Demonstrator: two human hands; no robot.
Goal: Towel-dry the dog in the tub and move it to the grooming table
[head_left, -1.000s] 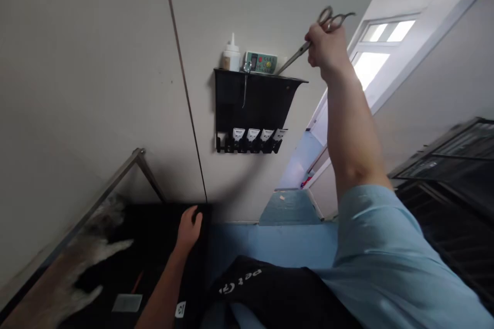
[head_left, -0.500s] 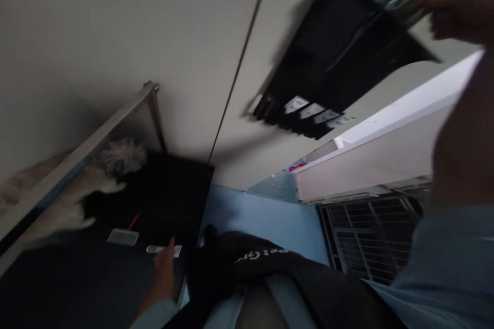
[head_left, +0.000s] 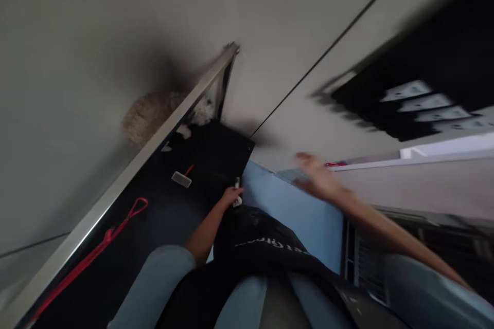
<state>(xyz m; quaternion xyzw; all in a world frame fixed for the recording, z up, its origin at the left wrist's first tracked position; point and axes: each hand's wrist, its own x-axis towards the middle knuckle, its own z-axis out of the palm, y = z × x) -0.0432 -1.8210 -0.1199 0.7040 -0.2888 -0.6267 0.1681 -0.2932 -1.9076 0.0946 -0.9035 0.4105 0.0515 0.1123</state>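
Note:
My left hand [head_left: 230, 196] is closed on a small white device [head_left: 237, 199] at the right edge of the black table [head_left: 208, 154]. My right hand [head_left: 316, 177] is in the air over the blue floor [head_left: 281, 200], its fingers apart and blurred, with nothing in it. A slicker brush [head_left: 181, 179] with an orange handle lies on the table. Beyond it, a fluffy light brown and white dog [head_left: 148, 115] is partly hidden by the metal bar [head_left: 154, 149].
A red leash [head_left: 90, 257] runs along the table's left side. A black holder [head_left: 424, 67] with white-marked tools hangs on the wall at upper right. A wire cage [head_left: 368, 262] stands at lower right. A dark cord [head_left: 328, 50] crosses the upper view.
My right hand has come down from the wall holder to over the floor, now open. My left hand has gone from touching the white device to gripping it. The view has shifted, showing the red leash.

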